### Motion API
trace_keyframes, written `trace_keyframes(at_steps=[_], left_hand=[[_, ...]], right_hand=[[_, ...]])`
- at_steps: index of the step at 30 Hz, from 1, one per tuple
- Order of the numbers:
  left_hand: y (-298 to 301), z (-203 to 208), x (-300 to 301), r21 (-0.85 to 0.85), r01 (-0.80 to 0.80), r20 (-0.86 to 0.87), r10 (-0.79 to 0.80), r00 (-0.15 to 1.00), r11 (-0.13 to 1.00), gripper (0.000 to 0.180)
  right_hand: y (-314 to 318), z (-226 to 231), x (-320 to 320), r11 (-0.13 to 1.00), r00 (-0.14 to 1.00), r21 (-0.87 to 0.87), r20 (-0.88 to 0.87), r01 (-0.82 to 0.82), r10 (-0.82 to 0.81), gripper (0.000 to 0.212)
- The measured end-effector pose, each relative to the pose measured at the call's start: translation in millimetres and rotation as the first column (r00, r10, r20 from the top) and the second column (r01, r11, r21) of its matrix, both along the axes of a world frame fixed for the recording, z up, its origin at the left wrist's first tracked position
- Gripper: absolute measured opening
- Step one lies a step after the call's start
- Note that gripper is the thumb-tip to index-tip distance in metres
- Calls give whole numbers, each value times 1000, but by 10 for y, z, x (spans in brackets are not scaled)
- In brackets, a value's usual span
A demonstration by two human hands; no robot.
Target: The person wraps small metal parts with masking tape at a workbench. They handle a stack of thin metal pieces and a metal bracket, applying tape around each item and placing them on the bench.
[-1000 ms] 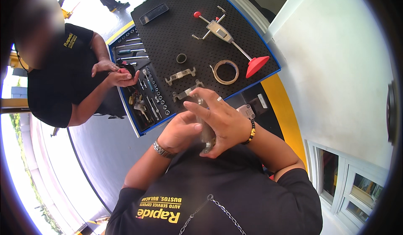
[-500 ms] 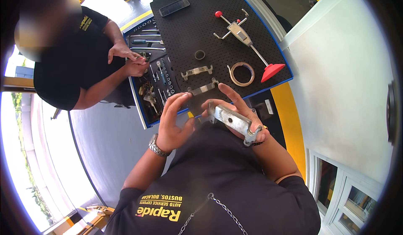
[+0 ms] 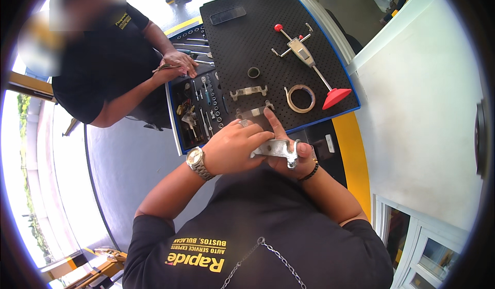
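Observation:
A silvery metal bracket (image 3: pixel 276 148) with a hole and hooked ends is held in front of my chest. My right hand (image 3: pixel 303 161) supports it from beneath, thumb near its right end and index finger stretched forward. My left hand (image 3: pixel 232 145) is closed over the bracket's left end and hides that part. Just beyond my fingers, two similar brackets lie on the black perforated mat: a nearer bracket (image 3: pixel 255 112), partly behind my hands, and a farther bracket (image 3: pixel 249 91).
On the mat are a roll of tape (image 3: pixel 291 102), a dark ring-shaped piece (image 3: pixel 253 73), a tool with a red cone (image 3: pixel 336 98) and a shallow tray (image 3: pixel 228 14). At left, a drawer (image 3: pixel 180 143) holds sockets and hand tools. A co-worker's hands (image 3: pixel 178 64) hold something thin beside it.
My left hand has moved right and closed over the bracket's left end; it was apart from it before. The bracket has turned and shifted slightly left. The co-worker's hands have changed pose.

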State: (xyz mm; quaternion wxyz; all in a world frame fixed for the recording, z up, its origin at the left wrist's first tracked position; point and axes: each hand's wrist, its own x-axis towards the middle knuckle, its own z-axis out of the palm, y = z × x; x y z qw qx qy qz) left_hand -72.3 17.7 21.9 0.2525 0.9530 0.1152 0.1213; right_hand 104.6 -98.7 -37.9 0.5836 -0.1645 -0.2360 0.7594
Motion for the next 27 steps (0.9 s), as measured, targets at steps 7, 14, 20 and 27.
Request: trace_keyframes(at_steps=[7, 14, 20, 27], left_hand=[[13, -469, 10, -274, -91, 49, 109, 993, 957, 44], [118, -636, -326, -910, -86, -136, -97, 986, 405, 34], [65, -816, -672, -947, -146, -140, 40, 989, 286, 28], [-95, -768, -523, -937, -130, -103, 100, 990, 323, 33]], right_hand=[[97, 50, 135, 962, 996, -266, 39, -62, 75, 107], [275, -228, 125, 861, 888, -233, -29, -452, 459, 97], [563, -271, -20, 776, 810, -280, -8, -565, 587, 99], [609, -292, -13, 788, 803, -178, -16, -589, 596, 110]])
